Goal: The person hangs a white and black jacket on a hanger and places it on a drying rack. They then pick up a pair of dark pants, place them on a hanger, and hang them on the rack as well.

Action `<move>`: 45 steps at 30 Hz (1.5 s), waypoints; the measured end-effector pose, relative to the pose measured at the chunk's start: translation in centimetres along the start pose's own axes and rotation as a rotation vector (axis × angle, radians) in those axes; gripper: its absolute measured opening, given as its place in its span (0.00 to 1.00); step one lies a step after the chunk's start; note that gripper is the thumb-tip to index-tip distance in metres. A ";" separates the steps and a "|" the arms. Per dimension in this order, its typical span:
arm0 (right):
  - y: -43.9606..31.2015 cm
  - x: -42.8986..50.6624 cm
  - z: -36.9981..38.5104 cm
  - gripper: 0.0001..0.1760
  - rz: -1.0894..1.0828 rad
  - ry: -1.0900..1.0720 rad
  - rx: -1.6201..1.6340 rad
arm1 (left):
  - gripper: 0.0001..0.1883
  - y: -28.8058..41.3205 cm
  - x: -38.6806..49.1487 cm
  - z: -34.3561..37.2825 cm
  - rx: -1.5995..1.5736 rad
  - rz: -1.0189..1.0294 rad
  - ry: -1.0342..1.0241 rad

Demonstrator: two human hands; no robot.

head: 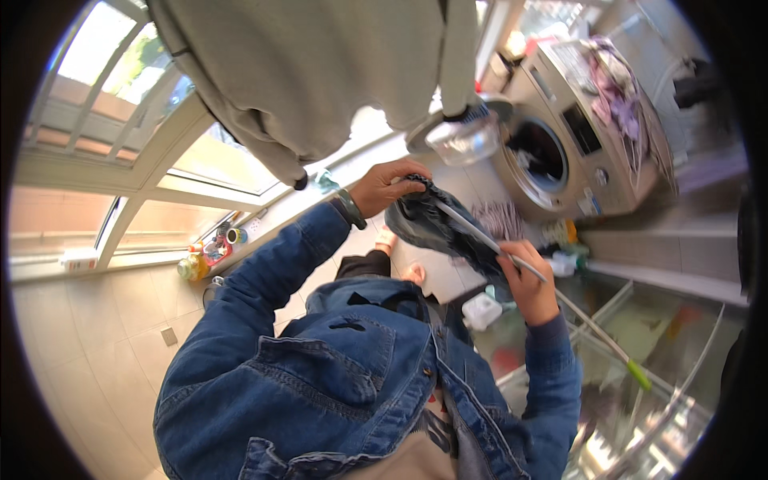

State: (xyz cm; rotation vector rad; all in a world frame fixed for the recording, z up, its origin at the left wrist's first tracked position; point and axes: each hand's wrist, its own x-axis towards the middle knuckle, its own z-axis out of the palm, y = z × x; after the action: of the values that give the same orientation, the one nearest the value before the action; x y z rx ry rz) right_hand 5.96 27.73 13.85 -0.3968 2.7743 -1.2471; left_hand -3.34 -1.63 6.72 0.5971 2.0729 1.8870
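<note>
My left hand pinches the edge of a dark, patterned garment. A thin white rod runs along the garment and ends beyond my right hand, whose fingers close round the rod and the garment's other side. The far end of the rod is hidden by the cloth near my left hand. Overhead, a large light grey garment hangs close in front of me. Past my right forearm slants a pole with a green grip; its upper end is out of sight behind my hand.
A front-loading washing machine stands with its door open, dark laundry inside and clothes on top. A clear plastic basin is near its door. Windows line the left, with bottles at the sill. A glass surface lies at lower right.
</note>
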 end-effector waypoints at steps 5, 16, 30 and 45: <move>1.3 -0.3 0.5 0.05 -0.098 0.059 -0.055 | 0.11 0.5 0.4 -1.1 0.204 0.072 0.109; -1.2 2.0 1.6 0.06 -0.074 -0.185 -0.267 | 0.12 2.3 -2.1 -1.3 0.343 0.317 0.053; -0.7 5.7 4.7 0.10 -0.082 -0.267 -0.091 | 0.10 2.0 -4.1 -4.1 0.366 0.242 0.172; 1.1 12.5 4.3 0.17 -0.223 -0.262 -0.077 | 0.13 -0.1 -3.0 -5.9 0.667 -0.076 0.137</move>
State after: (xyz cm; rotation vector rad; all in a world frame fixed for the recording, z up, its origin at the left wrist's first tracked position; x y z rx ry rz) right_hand -5.54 21.99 10.67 -0.8320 2.6129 -1.0394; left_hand -3.48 -8.27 7.05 0.5176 2.7754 1.1925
